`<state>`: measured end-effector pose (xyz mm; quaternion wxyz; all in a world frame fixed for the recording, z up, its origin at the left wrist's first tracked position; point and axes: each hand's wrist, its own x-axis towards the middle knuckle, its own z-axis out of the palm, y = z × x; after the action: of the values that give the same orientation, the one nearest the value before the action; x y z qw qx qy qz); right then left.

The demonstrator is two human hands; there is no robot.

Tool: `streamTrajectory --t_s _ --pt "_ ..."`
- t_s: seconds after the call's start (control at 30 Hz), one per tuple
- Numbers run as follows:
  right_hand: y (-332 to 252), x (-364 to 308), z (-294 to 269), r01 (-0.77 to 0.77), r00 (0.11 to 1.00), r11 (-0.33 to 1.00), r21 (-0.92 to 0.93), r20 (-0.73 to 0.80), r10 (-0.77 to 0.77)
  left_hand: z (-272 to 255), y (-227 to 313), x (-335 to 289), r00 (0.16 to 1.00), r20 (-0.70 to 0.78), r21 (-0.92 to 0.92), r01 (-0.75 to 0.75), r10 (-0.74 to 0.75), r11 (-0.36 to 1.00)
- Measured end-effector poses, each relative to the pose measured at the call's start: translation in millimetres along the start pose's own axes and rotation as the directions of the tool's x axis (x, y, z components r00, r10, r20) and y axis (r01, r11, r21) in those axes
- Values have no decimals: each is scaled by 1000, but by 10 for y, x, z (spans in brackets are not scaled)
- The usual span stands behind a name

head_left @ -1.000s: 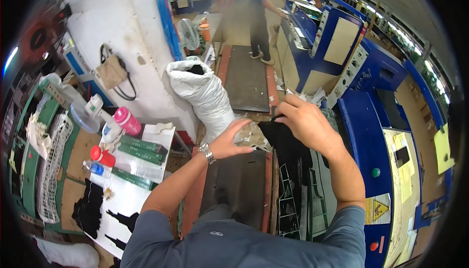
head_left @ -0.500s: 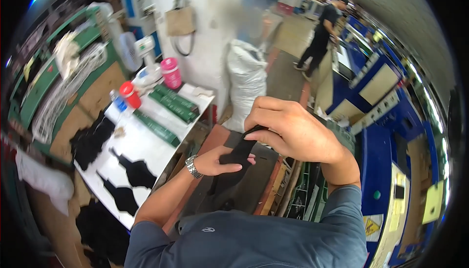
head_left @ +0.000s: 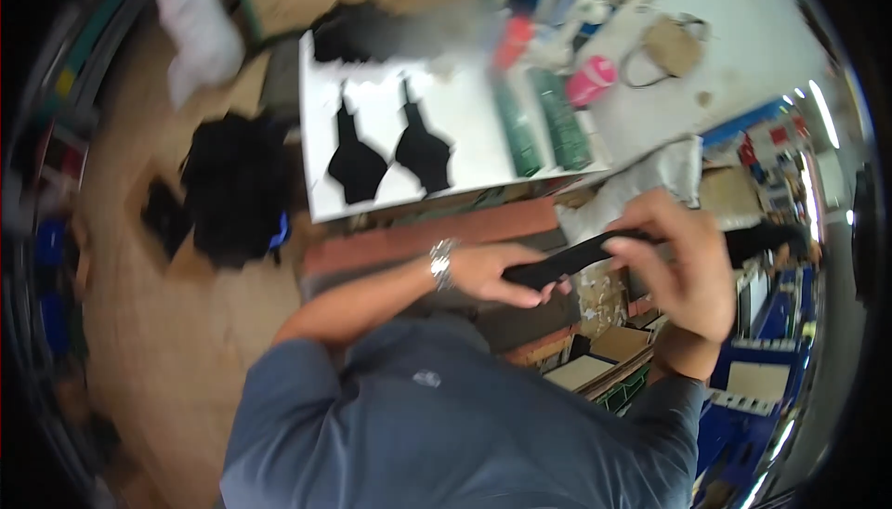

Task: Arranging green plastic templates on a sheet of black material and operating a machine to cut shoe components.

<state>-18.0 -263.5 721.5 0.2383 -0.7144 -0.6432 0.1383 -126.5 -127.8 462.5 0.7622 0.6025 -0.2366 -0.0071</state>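
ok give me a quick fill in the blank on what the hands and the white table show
1. Both hands grip one long ____ strip of material, the left hand at one end, the right hand at the other.
2. The wristwatch sits on the ____ wrist.
3. On the white table lie ____ black cut pieces side by side.
4. The round-topped bottle near the table's far corner is ____.

Missing words: black; left; two; pink

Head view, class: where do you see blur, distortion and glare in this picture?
Head view: motion blur smears the whole frame, worst along the top by the pink bottle; the fisheye bends the white table edges and leaves black corners; strip lights glare at right; both hands, left and right, hold a soft-edged black strip.
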Motion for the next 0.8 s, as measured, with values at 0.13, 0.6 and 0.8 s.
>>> streamTrajectory --t_s 0.13,0.6,0.8 --pt "-317 367 406 8 1000 999 33 -15 -7 -253 -60 -686 988 -125 174 -67 89 983" --pt "-217 1570 1026 51 997 949 313 39 -66 -459 -692 -2383 713 -665 27 321 -223 947" --pt "293 2357 1109 126 987 912 390 42 -155 -845 -1306 -2517 516 -789 -97 432 -334 897"
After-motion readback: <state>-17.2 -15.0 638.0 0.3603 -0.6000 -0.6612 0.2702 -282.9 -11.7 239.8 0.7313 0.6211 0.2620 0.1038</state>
